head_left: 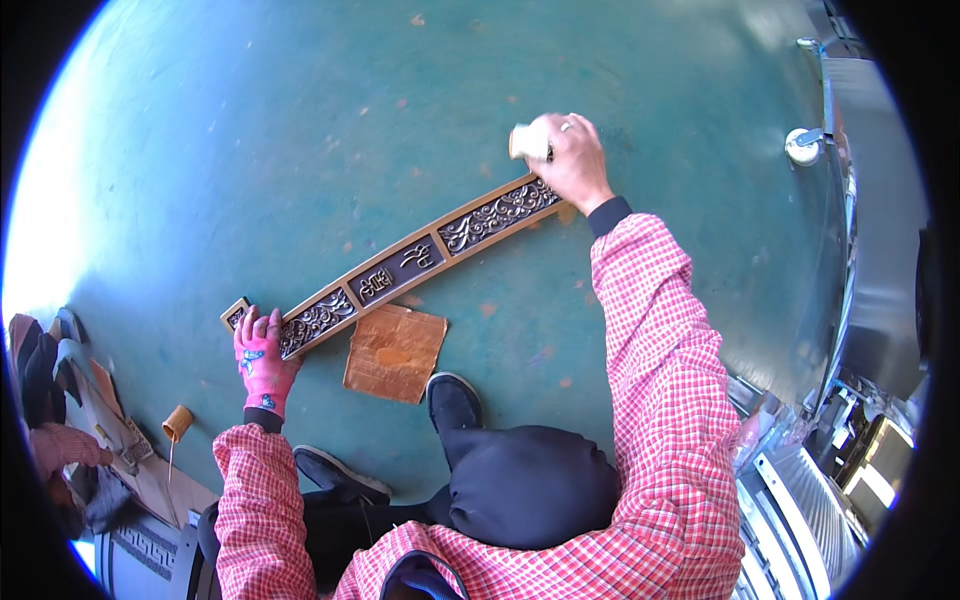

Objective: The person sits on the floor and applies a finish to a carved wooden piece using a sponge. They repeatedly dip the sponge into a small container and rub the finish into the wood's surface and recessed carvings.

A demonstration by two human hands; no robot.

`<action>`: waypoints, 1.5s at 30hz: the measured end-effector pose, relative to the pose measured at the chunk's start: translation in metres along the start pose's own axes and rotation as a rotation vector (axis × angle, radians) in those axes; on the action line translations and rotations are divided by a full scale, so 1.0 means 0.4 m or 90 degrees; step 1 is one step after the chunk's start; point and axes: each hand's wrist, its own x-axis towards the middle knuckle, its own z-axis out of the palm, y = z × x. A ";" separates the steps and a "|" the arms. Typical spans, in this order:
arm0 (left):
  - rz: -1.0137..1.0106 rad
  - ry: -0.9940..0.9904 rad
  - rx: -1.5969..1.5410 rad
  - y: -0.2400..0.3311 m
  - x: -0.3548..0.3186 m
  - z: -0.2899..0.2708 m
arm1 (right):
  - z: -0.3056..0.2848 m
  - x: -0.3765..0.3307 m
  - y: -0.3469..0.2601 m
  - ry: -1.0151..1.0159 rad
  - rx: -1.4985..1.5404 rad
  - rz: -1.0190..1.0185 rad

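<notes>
Both hands (262,358) (572,160) — panel (400,268) ends.

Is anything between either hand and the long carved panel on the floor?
Nothing visible. The left hand, in a pink glove, presses directly on the panel near its near end. The right hand holds a small pale block at the far end.

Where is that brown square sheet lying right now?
In the head view, the brown sheet lies flat on the green floor, just below the long ornate panel, between the left hand and the person's shoe.
</notes>
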 end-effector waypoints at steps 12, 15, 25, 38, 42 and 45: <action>-0.011 -0.031 0.007 0.017 0.006 -0.017 | -0.016 -0.118 0.015 0.056 0.073 0.273; -0.008 -0.027 0.003 0.012 0.003 -0.017 | -0.004 -0.127 -0.003 0.052 -0.025 0.168; -0.002 -0.004 -0.004 0.011 0.003 -0.015 | -0.019 -0.130 -0.053 0.099 -0.017 0.259; 0.011 -0.008 0.004 0.021 0.009 -0.013 | -0.037 -0.116 -0.026 0.071 -0.116 0.322; 0.043 0.008 0.009 0.019 0.013 -0.022 | -0.077 -0.178 -0.108 0.150 -0.014 0.221; 0.040 0.009 0.016 0.053 0.038 -0.032 | -0.054 -0.285 -0.235 0.061 0.079 0.156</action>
